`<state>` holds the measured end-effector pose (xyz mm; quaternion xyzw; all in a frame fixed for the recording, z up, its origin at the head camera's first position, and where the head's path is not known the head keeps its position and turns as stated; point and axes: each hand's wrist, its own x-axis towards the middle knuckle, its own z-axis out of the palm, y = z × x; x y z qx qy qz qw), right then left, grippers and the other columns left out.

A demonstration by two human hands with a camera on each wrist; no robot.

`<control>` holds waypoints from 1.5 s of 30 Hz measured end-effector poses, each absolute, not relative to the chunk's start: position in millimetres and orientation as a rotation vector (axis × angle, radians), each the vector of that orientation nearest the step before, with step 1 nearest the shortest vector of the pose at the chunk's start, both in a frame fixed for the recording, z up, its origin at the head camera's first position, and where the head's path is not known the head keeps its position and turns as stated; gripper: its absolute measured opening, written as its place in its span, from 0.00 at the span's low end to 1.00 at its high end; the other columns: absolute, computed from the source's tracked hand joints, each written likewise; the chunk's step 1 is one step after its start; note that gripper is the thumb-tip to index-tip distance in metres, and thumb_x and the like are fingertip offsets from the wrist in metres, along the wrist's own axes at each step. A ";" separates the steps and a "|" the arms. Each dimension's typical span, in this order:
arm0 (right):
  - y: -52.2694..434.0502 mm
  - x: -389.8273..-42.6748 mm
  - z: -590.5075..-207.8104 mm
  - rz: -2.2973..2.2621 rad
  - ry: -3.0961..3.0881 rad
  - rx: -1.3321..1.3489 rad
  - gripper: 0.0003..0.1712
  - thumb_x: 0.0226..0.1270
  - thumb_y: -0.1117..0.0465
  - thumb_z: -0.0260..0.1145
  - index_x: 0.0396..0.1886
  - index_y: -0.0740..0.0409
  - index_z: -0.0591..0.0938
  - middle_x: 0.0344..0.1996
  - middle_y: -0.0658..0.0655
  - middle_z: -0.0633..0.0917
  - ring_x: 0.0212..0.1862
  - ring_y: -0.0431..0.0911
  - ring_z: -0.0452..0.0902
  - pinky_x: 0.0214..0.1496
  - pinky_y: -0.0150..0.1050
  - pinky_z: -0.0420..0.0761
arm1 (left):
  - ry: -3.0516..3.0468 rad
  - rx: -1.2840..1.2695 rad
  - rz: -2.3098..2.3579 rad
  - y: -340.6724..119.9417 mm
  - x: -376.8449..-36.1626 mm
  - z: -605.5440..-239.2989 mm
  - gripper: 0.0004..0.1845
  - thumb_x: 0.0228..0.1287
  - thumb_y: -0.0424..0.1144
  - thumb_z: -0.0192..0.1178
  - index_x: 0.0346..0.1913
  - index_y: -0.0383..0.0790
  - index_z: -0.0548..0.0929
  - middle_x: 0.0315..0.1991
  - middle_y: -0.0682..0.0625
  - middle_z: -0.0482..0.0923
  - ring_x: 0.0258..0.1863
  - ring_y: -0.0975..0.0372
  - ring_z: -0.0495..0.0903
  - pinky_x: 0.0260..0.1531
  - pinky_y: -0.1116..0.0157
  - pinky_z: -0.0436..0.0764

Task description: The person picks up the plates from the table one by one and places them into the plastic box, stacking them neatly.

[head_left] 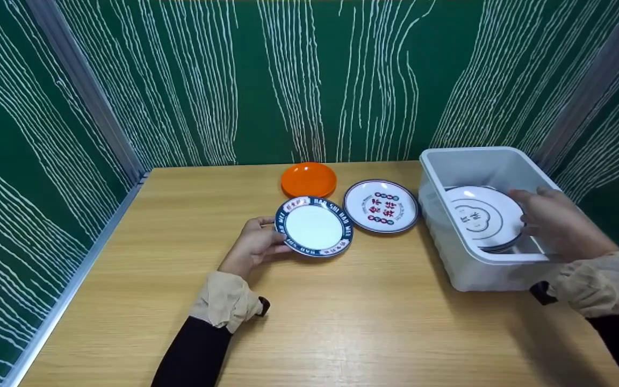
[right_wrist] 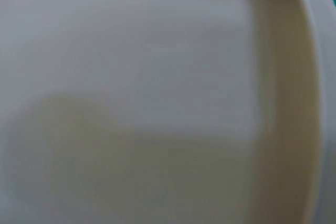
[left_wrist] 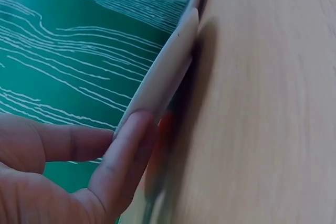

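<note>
My left hand pinches a white plate with a dark blue lettered rim at its left edge, thumb on one face and fingers against the other. In the left wrist view this plate is seen edge-on, tilted above the wooden table. My right hand, blurred, reaches over the white plastic bin with its fingers loosely extended beside the rim of a white plate with dark rings and characters. Further plate rims show beneath that one. The right wrist view is mostly the bin's blurred inside wall.
An orange plate lies at the back of the table, behind the blue-rimmed plate. A white plate with red characters sits between it and the bin. Green walls with white lines enclose the back and sides.
</note>
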<state>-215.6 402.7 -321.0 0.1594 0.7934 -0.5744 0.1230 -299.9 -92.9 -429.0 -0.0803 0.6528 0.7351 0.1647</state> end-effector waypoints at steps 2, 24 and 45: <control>399.2 -215.8 -319.3 -1.666 2.343 0.447 0.52 0.82 0.38 0.40 0.74 0.60 0.16 0.79 0.74 0.33 0.79 0.70 0.32 0.79 0.63 0.48 | 1.843 -0.215 2.108 -93.4 -299.0 -427.4 0.32 0.63 0.16 0.56 0.71 0.28 0.63 0.52 0.32 0.76 0.34 0.52 0.86 0.39 0.60 0.89; 312.9 -220.2 -293.3 -1.857 2.513 0.255 0.39 0.82 0.43 0.49 0.80 0.63 0.56 0.62 0.59 0.72 0.57 0.45 0.77 0.56 0.35 0.84 | 1.801 -0.146 2.230 -84.0 -274.2 -381.4 0.29 0.67 0.22 0.57 0.69 0.36 0.66 0.49 0.36 0.81 0.33 0.54 0.83 0.40 0.62 0.89; 236.9 -223.6 -314.4 -2.030 2.032 0.187 0.30 0.83 0.51 0.53 0.75 0.61 0.62 0.62 0.61 0.74 0.56 0.49 0.81 0.60 0.42 0.83 | 1.705 0.024 2.342 -53.8 -220.6 -333.9 0.31 0.68 0.23 0.61 0.71 0.39 0.65 0.52 0.36 0.81 0.34 0.54 0.87 0.40 0.63 0.88</control>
